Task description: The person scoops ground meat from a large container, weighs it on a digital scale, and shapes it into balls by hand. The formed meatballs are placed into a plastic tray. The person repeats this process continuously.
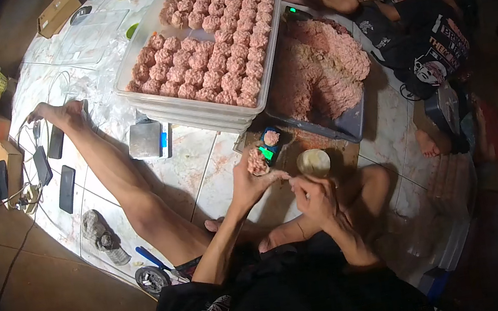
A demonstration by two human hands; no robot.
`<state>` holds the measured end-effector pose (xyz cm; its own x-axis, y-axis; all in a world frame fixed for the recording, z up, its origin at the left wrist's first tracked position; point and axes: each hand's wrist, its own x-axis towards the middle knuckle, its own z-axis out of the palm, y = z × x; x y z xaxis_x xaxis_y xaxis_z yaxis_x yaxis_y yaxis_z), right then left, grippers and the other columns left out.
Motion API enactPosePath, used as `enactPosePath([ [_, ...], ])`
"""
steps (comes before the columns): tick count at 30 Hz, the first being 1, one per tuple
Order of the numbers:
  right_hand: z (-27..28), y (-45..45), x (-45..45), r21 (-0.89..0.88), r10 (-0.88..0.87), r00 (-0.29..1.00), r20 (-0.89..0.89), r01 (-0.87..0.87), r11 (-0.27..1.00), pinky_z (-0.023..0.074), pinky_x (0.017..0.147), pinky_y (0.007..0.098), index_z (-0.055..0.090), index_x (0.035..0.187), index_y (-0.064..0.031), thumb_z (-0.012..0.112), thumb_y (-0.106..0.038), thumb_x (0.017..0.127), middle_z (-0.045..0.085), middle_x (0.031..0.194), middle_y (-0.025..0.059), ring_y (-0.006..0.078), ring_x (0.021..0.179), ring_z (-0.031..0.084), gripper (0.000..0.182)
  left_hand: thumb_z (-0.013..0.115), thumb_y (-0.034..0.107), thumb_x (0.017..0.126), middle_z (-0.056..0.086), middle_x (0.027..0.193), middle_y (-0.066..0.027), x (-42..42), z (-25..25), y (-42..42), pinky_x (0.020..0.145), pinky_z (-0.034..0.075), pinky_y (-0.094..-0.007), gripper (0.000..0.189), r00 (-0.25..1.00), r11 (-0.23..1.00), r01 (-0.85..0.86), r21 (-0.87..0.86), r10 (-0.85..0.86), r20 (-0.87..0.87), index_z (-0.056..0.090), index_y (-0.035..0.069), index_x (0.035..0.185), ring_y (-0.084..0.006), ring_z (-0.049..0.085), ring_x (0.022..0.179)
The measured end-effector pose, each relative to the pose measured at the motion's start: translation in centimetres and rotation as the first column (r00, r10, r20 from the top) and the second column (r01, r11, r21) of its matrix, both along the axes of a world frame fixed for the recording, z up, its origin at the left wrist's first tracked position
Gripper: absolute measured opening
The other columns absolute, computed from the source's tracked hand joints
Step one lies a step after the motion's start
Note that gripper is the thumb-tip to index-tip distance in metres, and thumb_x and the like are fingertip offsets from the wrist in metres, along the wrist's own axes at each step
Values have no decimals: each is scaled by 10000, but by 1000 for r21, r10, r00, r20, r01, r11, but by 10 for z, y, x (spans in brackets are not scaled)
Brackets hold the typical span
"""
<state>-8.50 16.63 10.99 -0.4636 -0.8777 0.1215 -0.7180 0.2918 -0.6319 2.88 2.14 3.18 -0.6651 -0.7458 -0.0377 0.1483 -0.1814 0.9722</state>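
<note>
A lump of raw minced meat [257,161] rests in my left hand [246,184], held in the curled fingers. My right hand [316,198] has its fingers bent, their tips meeting my left thumb; whether something small is pinched there cannot be made out. Just beyond my left hand, a small digital scale [268,152] with a lit green display carries one meatball [271,138]. A round tub [314,163] with a pale surface stands close past my right hand. Behind these, a grey tray [354,124] holds a large mass of minced meat [320,66].
Stacked clear plastic trays [196,117] hold rows of meatballs [202,59] on top. Left of them sits another scale [146,141]. Phones [67,188], cables, a grey cloth [96,228] and an ashtray [152,279] lie by my outstretched leg [141,204]. Other people sit at the far right.
</note>
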Motion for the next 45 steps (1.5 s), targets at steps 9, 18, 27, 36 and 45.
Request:
enactPosePath([
  [9,-6,4,-3,-59,-14,947,320,35,998,552,647,423,693,920,7,630,-46,950,703,825,176,383,781,708,88,830,23,814,647,895,-13,6,-9,-5,722,510,-277,326,978,977,206,55,-205,-31,636,-7,1074,-74,590,829],
  [18,22,2,-22,61,-74,997,16,73,995,532,615,424,696,954,-14,647,-51,947,673,784,171,375,734,699,62,829,22,874,714,891,-37,8,8,-7,742,572,-294,243,966,967,249,60,-253,50,632,-11,1013,-123,694,873],
  [27,10,2,-4,93,13,999,32,-16,996,556,655,420,728,954,-19,667,-70,940,718,831,179,356,764,727,81,917,149,827,591,789,35,2,-5,5,679,468,-263,338,977,973,207,106,-212,40,617,17,912,-55,533,777],
  [36,15,0,12,73,27,994,104,-35,997,527,640,443,705,928,7,675,-79,949,689,808,193,393,763,701,94,946,138,790,598,740,38,0,-11,4,603,456,-234,361,991,990,129,-62,-127,33,625,24,909,-42,532,712],
  [45,56,-18,4,106,158,983,-93,-148,983,511,640,488,667,917,-27,658,-121,955,623,815,173,425,730,636,102,908,154,807,606,718,-3,0,-13,-1,613,457,-294,314,982,984,175,-16,-175,-73,635,15,879,-76,521,711],
])
